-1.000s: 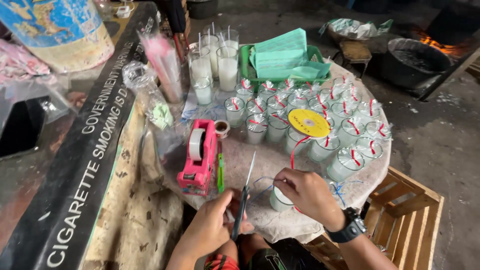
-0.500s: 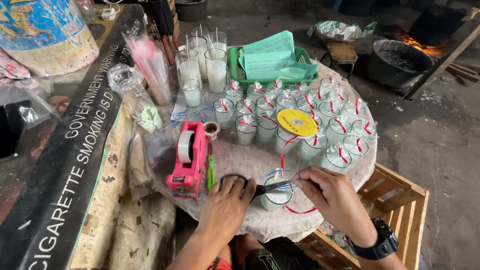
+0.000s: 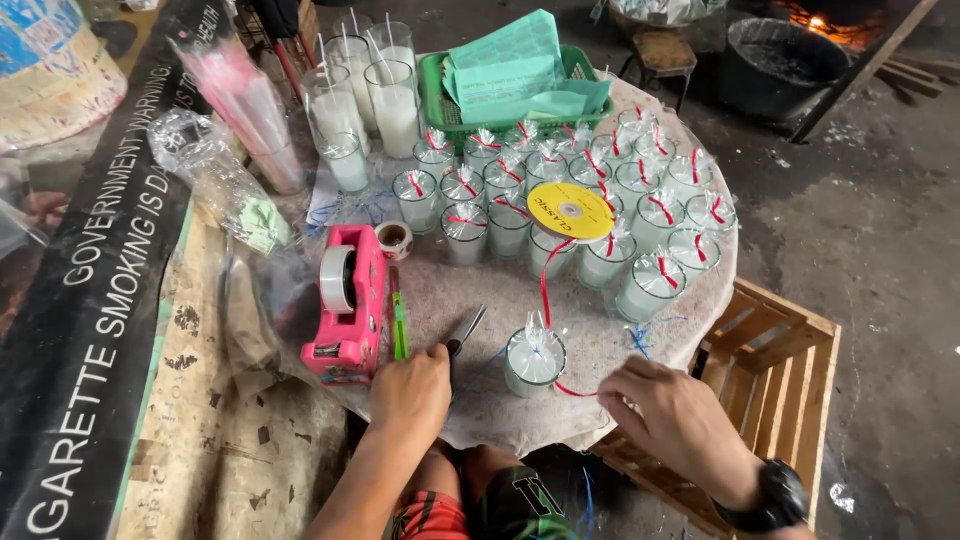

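Cup (image 3: 533, 362) wrapped in clear film sits before you, ribbon (image 3: 546, 290) not yet tied, while many tied cups (image 3: 600, 200) wait behind; your left hand (image 3: 412, 390) closes on scissors (image 3: 462, 335), your right hand (image 3: 672, 420) pinches the ribbon's end.

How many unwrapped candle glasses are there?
5: two tall glasses left of the green basket, two behind them, one short glass in front. More may be hidden.

Black wristwatch (image 3: 768, 497), bare forearms, red patterned shorts (image 3: 428, 518)
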